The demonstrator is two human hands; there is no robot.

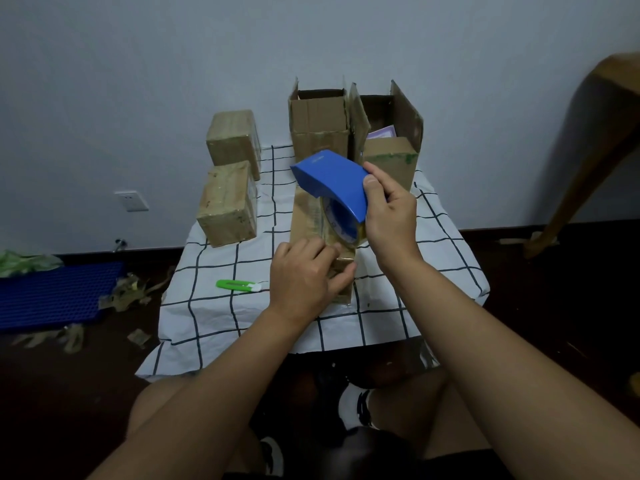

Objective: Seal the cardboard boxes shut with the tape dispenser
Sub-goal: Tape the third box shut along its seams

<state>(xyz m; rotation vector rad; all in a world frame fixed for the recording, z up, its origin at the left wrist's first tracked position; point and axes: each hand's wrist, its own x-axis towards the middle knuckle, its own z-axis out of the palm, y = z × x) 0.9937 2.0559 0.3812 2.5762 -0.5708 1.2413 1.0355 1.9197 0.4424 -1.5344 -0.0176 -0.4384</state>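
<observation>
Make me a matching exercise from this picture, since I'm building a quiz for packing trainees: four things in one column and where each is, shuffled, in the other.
Things:
1. tape dispenser
2. green knife
3. two taped boxes
4. two open boxes

Places:
A. lying on the checked cloth, left of the left hand
B. at the far end of the table, flaps up
C. gripped in the right hand, over the box being sealed
D. stacked at the table's left edge

Pairs: 1-C, 2-A, 3-D, 4-B
</observation>
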